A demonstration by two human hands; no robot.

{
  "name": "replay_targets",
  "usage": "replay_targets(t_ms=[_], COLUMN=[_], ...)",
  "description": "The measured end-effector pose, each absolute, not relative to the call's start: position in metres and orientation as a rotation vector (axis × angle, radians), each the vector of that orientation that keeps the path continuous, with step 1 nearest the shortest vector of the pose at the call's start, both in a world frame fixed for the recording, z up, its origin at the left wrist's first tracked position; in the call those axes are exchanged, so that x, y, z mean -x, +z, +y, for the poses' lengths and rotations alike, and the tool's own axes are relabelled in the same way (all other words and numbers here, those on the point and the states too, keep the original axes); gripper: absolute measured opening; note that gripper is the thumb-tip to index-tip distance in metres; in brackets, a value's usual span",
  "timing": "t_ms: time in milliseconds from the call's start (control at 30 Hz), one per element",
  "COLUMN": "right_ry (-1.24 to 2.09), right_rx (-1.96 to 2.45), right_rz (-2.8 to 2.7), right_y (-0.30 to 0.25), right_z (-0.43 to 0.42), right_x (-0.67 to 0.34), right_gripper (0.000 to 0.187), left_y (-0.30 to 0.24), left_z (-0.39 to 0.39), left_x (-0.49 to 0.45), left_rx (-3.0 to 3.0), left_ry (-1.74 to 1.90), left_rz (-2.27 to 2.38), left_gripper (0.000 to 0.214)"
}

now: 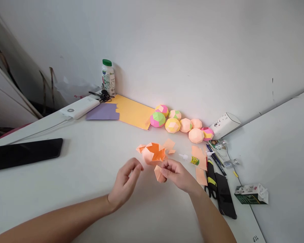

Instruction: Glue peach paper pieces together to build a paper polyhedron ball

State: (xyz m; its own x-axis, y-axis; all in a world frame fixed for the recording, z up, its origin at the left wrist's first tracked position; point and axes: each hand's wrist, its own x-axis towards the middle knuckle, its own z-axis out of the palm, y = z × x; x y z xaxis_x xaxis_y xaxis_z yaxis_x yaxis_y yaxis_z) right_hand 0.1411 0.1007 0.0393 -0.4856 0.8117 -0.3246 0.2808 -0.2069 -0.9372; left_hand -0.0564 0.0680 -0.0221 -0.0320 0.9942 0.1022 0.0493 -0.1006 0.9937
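My right hand [176, 174] pinches a small folded peach paper piece [159, 174] just above the white table [66, 189]. My left hand [125, 184] hovers beside it, fingers loosely curled and apart, holding nothing. Just beyond both hands sits a half-built orange and peach paper shell [153, 152], open at the top, with loose peach paper squares [169, 144] around it. A small glue bottle [190, 159] lies to the right of the shell.
Several finished multicoloured paper balls [172, 125] line the wall. Orange [133, 111] and purple [103, 112] sheets, a power bank [79, 107], keys and a drink bottle [108, 77] lie at the back. Scissors [211, 180], pens, a black phone [225, 195] and a small carton [250, 194] are right; a dark tablet [22, 153] left.
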Motion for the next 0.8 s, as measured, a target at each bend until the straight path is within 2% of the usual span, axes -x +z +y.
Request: replay_targets(t_ms=[133, 233, 700, 800], right_ry=[1.65, 1.51, 1.429, 1.212], right_rx=[1.311, 1.36, 1.419, 1.491], right_rz=[-1.722, -1.849, -2.041, -2.201], right_y=[0.039, 0.039, 0.04, 0.048], right_z=[0.091, 0.084, 0.083, 0.097], right_x=[-0.136, -0.132, -0.133, -0.149], right_gripper=[0.024, 0.015, 0.018, 0.02], left_y=[-0.019, -0.02, -0.02, -0.018], left_z=[0.053, 0.05, 0.059, 0.06], left_x=[0.05, 0.046, 0.043, 0.045], left_rx=[-1.298, -1.163, -0.971, -0.919], left_ry=[0.955, 0.863, 0.744, 0.73], left_rz=[0.846, 0.721, 0.866, 0.808], left_gripper=[0.029, 0.027, 0.033, 0.029])
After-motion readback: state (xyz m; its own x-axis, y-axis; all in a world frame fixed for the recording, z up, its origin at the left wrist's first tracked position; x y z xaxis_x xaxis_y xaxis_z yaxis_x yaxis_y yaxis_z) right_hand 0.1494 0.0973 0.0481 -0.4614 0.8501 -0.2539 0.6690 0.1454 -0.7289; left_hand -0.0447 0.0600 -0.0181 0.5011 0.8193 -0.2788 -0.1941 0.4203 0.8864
